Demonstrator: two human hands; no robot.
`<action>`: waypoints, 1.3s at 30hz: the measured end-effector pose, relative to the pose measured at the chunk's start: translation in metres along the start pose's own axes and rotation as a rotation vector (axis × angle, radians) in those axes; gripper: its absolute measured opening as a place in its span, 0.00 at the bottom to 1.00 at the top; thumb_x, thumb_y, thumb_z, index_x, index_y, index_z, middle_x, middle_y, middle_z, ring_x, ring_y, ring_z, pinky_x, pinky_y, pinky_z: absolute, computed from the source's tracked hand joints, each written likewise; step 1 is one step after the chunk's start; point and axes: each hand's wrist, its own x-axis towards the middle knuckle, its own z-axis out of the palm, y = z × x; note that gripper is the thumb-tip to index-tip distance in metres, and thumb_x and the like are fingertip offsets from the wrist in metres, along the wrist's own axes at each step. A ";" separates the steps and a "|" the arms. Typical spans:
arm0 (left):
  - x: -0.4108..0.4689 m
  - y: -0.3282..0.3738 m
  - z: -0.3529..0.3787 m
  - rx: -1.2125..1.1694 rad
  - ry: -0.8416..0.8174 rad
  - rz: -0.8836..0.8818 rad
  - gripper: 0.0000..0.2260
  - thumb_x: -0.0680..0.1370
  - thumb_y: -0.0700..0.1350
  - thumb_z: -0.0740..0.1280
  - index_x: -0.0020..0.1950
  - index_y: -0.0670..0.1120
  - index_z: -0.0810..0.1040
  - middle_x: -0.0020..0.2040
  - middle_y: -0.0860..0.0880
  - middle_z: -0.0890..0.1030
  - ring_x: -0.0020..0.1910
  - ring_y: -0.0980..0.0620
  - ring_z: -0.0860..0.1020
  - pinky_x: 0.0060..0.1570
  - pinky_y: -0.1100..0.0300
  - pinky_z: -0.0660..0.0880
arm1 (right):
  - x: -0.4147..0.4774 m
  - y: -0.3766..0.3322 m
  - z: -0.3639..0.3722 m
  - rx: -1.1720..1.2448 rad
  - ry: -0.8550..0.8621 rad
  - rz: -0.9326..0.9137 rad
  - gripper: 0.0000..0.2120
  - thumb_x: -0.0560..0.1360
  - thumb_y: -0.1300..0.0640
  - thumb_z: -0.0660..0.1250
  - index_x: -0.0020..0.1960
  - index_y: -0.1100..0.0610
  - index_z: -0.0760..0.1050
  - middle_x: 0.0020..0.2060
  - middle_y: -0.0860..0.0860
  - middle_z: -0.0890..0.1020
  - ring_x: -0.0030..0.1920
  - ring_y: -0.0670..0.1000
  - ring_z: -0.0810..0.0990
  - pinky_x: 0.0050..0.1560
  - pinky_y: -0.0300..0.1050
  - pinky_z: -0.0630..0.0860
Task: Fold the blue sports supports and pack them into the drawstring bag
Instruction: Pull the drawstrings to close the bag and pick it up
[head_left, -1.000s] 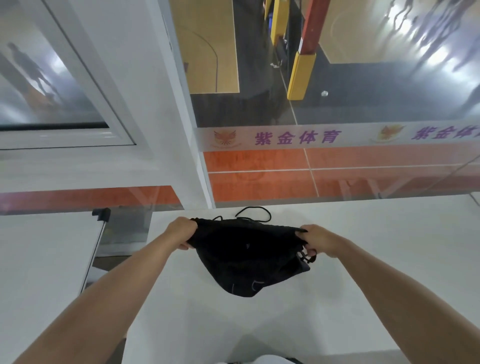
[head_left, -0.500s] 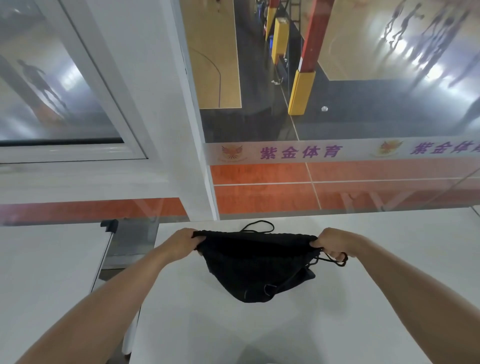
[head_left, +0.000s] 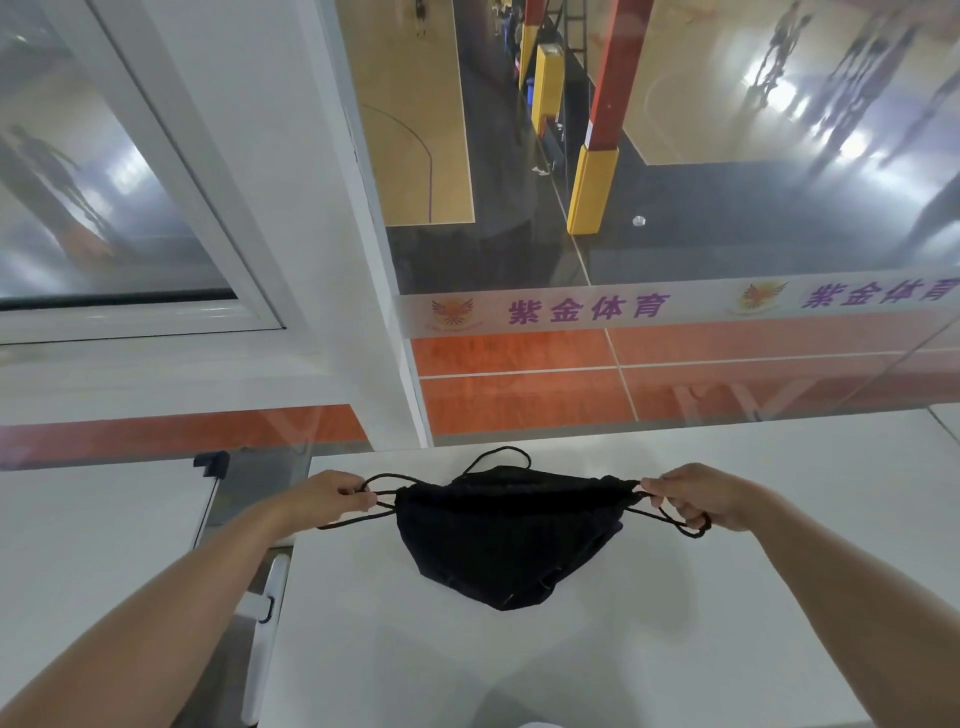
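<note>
A black drawstring bag (head_left: 504, 540) hangs between my hands just above the white table (head_left: 649, 623), its mouth gathered tight and its body bulging downward. My left hand (head_left: 337, 496) pinches the black cords coming out of the bag's left side. My right hand (head_left: 701, 496) grips the cords on the right side, with a loop trailing below the fingers. Another loop of cord (head_left: 501, 457) lies on the table behind the bag. No blue sports supports show; what the bag holds is hidden.
The white table meets a glass wall (head_left: 675, 364) with a printed strip, looking onto a sports court. A second white surface (head_left: 93, 545) sits to the left across a narrow gap (head_left: 249, 519), where a black corner bracket (head_left: 210, 464) sticks up.
Both hands have slid outward from the bag's rim onto the cords and pulled apart. The bag's mouth, open a second ago, is now drawn shut.
</note>
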 end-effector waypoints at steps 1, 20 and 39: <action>0.001 0.000 0.003 -0.088 0.004 -0.034 0.10 0.76 0.48 0.67 0.38 0.45 0.78 0.32 0.50 0.69 0.28 0.54 0.63 0.30 0.61 0.60 | 0.000 0.004 0.000 0.000 0.012 -0.001 0.20 0.76 0.44 0.71 0.43 0.62 0.79 0.30 0.51 0.58 0.28 0.50 0.57 0.29 0.42 0.60; 0.015 -0.001 0.019 0.354 0.072 0.098 0.19 0.79 0.62 0.64 0.34 0.54 0.81 0.66 0.55 0.67 0.61 0.51 0.71 0.65 0.50 0.69 | 0.008 -0.002 -0.007 -0.167 0.180 -0.041 0.19 0.80 0.48 0.67 0.37 0.60 0.78 0.29 0.50 0.66 0.25 0.49 0.63 0.28 0.41 0.64; 0.034 0.001 0.060 -0.022 -0.190 -0.053 0.17 0.68 0.48 0.70 0.56 0.51 0.80 0.55 0.54 0.82 0.57 0.56 0.77 0.58 0.58 0.71 | 0.019 0.002 0.053 -0.233 -0.059 0.118 0.15 0.77 0.48 0.69 0.54 0.59 0.79 0.41 0.59 0.87 0.41 0.54 0.86 0.48 0.40 0.77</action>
